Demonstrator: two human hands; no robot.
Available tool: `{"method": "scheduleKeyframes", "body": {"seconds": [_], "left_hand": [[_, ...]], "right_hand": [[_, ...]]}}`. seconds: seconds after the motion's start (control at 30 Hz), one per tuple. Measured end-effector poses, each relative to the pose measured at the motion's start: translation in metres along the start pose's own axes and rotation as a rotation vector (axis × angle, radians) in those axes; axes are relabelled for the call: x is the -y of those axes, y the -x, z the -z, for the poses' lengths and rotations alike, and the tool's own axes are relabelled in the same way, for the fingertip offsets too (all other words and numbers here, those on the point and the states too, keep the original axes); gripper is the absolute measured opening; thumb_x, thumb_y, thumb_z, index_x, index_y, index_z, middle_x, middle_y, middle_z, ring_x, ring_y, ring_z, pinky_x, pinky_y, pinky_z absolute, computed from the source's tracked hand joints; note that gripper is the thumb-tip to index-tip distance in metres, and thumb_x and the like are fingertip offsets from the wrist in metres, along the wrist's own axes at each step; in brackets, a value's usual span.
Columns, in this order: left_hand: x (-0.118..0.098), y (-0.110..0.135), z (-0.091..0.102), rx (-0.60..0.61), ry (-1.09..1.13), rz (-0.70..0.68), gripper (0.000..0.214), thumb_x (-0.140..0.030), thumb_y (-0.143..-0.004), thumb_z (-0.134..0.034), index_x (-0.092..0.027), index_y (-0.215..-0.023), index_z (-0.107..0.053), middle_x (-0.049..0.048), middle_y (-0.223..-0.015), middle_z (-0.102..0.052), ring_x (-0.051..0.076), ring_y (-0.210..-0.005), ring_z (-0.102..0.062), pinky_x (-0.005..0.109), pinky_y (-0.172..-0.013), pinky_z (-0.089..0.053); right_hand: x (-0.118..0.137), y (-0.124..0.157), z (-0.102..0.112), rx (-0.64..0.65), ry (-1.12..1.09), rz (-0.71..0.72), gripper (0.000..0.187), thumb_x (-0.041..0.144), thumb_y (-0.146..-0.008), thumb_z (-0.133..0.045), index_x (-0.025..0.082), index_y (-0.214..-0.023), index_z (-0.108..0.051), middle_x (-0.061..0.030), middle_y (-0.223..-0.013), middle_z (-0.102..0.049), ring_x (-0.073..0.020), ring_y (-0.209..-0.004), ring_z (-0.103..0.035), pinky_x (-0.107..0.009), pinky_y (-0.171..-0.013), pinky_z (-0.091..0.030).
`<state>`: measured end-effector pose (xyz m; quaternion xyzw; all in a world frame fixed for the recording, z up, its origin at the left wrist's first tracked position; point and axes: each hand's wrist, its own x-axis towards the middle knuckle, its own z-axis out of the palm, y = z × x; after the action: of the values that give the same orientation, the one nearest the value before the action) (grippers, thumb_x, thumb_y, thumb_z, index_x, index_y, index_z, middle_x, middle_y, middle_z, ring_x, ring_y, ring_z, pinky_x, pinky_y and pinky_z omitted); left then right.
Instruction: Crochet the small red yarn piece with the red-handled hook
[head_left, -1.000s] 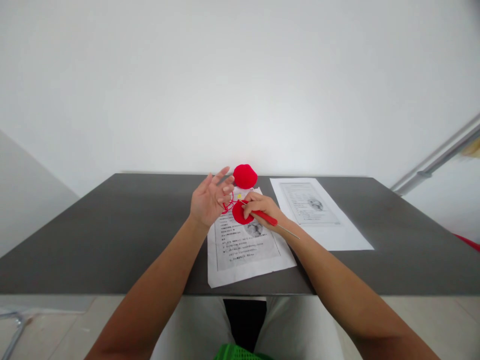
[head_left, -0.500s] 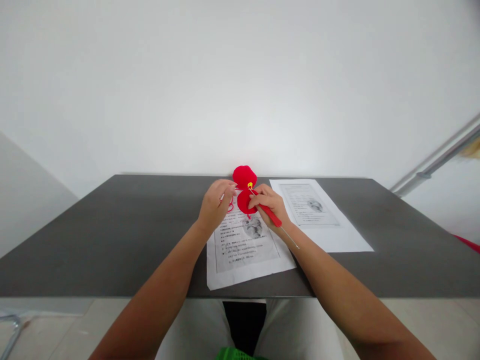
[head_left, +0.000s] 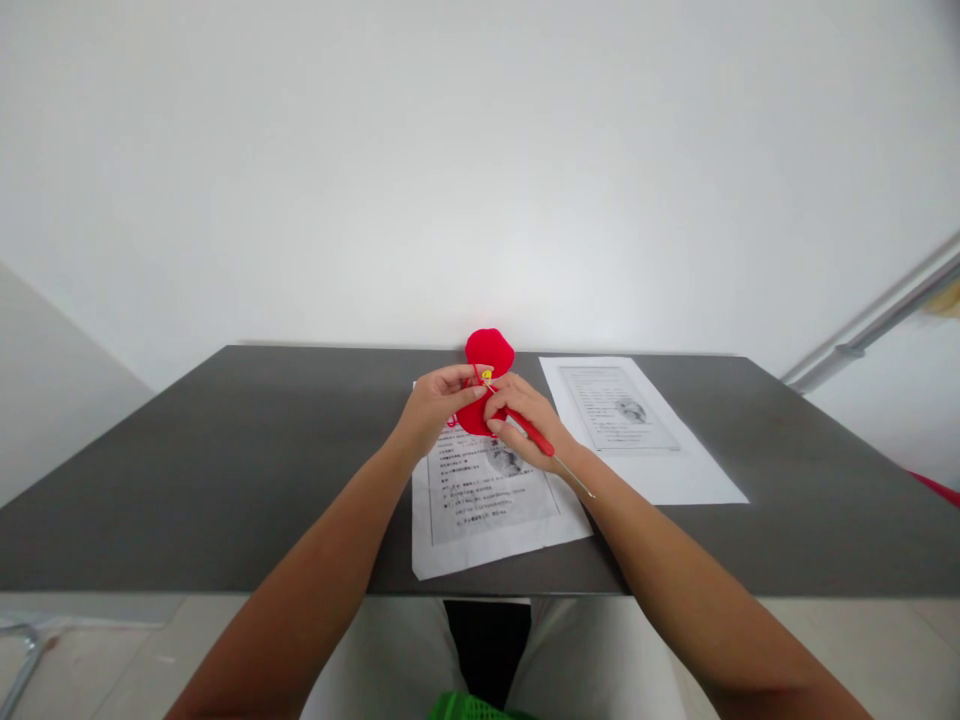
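My right hand [head_left: 531, 415] is closed around a crochet hook [head_left: 535, 436] with a red handle. Its thin metal shaft sticks out behind, over the wrist, while the front tip lies between my hands. My left hand [head_left: 437, 402] pinches at the red crochet piece [head_left: 472, 420] right beside the hook tip. A strand of red yarn [head_left: 453, 421] hangs by its fingers. Touching the fingertips is a small yellow piece [head_left: 487, 376], too small to make out. Just behind sits a rounded red bundle [head_left: 489, 347], close to the wall.
Under my hands lies a printed sheet [head_left: 487, 545] with text and a picture. A second printed sheet [head_left: 690, 480] is to the right on the dark table [head_left: 225, 480]. The white wall [head_left: 480, 180] stands at the table's back edge. Something green [head_left: 469, 706] shows at my lap.
My left hand has moved right, its fingertips now meeting the hook tip and the yellow piece. The red crochet piece has shifted left and turned. My right hand has moved slightly left with the hook.
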<state>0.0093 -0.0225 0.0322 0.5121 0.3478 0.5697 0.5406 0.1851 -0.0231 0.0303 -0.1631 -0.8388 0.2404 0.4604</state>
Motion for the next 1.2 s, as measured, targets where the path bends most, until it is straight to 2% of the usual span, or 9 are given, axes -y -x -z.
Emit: {"method": "scheduleKeyframes", "body": {"seconds": [0.1, 0.2, 0.33, 0.4, 0.47, 0.7, 0.83, 1.03, 1.2], "left_hand": [[-0.0023, 0.0002, 0.0026, 0.028, -0.021, 0.004, 0.034, -0.028, -0.061, -0.084, -0.018, -0.093, -0.077, 0.0059, -0.088, -0.077, 0.019, -0.082, -0.068, 0.034, -0.082, -0.053], [-0.0035, 0.0013, 0.0031, 0.083, -0.032, 0.031, 0.037, -0.03, -0.062, -0.084, -0.017, -0.096, -0.077, 0.0069, -0.088, -0.077, 0.021, -0.084, -0.069, 0.035, -0.084, -0.052], [-0.005, 0.0024, 0.0024, 0.108, -0.042, 0.067, 0.04, -0.029, -0.06, -0.085, -0.016, -0.097, -0.077, 0.0076, -0.091, -0.078, 0.021, -0.085, -0.07, 0.035, -0.086, -0.051], [-0.0054, 0.0025, 0.0024, 0.104, -0.042, 0.073, 0.04, -0.029, -0.059, -0.086, -0.016, -0.097, -0.077, 0.0075, -0.092, -0.078, 0.021, -0.086, -0.07, 0.036, -0.087, -0.051], [-0.0051, 0.0023, 0.0028, 0.097, -0.048, 0.073, 0.04, -0.029, -0.059, -0.085, -0.016, -0.096, -0.077, 0.0076, -0.092, -0.078, 0.022, -0.087, -0.07, 0.037, -0.088, -0.051], [-0.0024, 0.001, 0.0049, 0.055, -0.025, 0.073, 0.034, -0.03, -0.062, -0.084, -0.017, -0.093, -0.077, 0.0062, -0.089, -0.078, 0.02, -0.081, -0.069, 0.035, -0.082, -0.052], [-0.0048, 0.0017, 0.004, 0.046, -0.035, 0.049, 0.036, -0.031, -0.061, -0.085, -0.016, -0.093, -0.077, 0.0066, -0.088, -0.077, 0.02, -0.082, -0.069, 0.035, -0.083, -0.051], [-0.0045, 0.0005, 0.0041, -0.003, 0.003, 0.096, 0.035, -0.032, -0.056, -0.087, -0.015, -0.084, -0.077, 0.0052, -0.081, -0.077, 0.019, -0.078, -0.068, 0.034, -0.082, -0.051], [-0.0052, -0.002, 0.0059, -0.018, 0.034, 0.179, 0.032, -0.03, -0.051, -0.089, -0.014, -0.076, -0.076, 0.0049, -0.073, -0.076, 0.016, -0.068, -0.067, 0.031, -0.075, -0.05]], "right_hand": [[0.0006, -0.0012, 0.0038, -0.001, 0.011, 0.032, 0.027, 0.033, -0.098, -0.04, 0.023, -0.089, -0.063, -0.0079, -0.092, -0.06, -0.022, -0.092, -0.057, -0.038, -0.083, -0.045], [-0.0022, -0.0008, 0.0048, -0.088, 0.035, -0.049, 0.035, 0.038, -0.101, -0.034, 0.023, -0.094, -0.065, -0.0066, -0.092, -0.064, -0.0198, -0.088, -0.059, -0.037, -0.082, -0.045], [-0.0071, 0.0029, 0.0025, -0.268, 0.047, -0.24, 0.029, 0.047, -0.094, -0.049, 0.023, -0.084, -0.06, 0.0002, -0.072, -0.06, -0.015, -0.065, -0.055, -0.03, -0.065, -0.045], [-0.0078, 0.0045, 0.0013, -0.288, 0.022, -0.311, 0.027, 0.046, -0.091, -0.057, 0.022, -0.078, -0.057, 0.003, -0.064, -0.056, -0.0129, -0.057, -0.052, -0.027, -0.058, -0.042], [-0.0071, 0.0044, 0.0007, -0.275, -0.015, -0.32, 0.025, 0.043, -0.088, -0.062, 0.022, -0.074, -0.057, 0.0033, -0.063, -0.057, -0.0123, -0.057, -0.052, -0.026, -0.057, -0.041], [-0.0033, -0.0042, 0.0026, -0.25, -0.173, -0.198, 0.017, 0.034, -0.084, -0.069, 0.021, -0.074, -0.067, -0.001, -0.074, -0.065, -0.015, -0.07, -0.06, -0.03, -0.068, -0.048], [-0.0015, -0.0045, 0.0058, -0.177, -0.181, -0.134, 0.02, 0.031, -0.092, -0.058, 0.021, -0.078, -0.068, -0.0032, -0.08, -0.066, -0.0167, -0.078, -0.063, -0.033, -0.076, -0.05], [-0.0008, -0.0011, 0.0075, -0.102, 0.079, 0.041, 0.018, 0.021, -0.096, -0.051, 0.023, -0.101, -0.068, -0.0073, -0.096, -0.067, -0.0187, -0.091, -0.064, -0.037, -0.083, -0.052], [-0.0057, 0.0014, 0.0069, -0.125, 0.203, 0.178, 0.022, 0.014, -0.094, -0.05, 0.023, -0.107, -0.065, -0.0086, -0.098, -0.066, -0.02, -0.093, -0.064, -0.037, -0.08, -0.054]]}}
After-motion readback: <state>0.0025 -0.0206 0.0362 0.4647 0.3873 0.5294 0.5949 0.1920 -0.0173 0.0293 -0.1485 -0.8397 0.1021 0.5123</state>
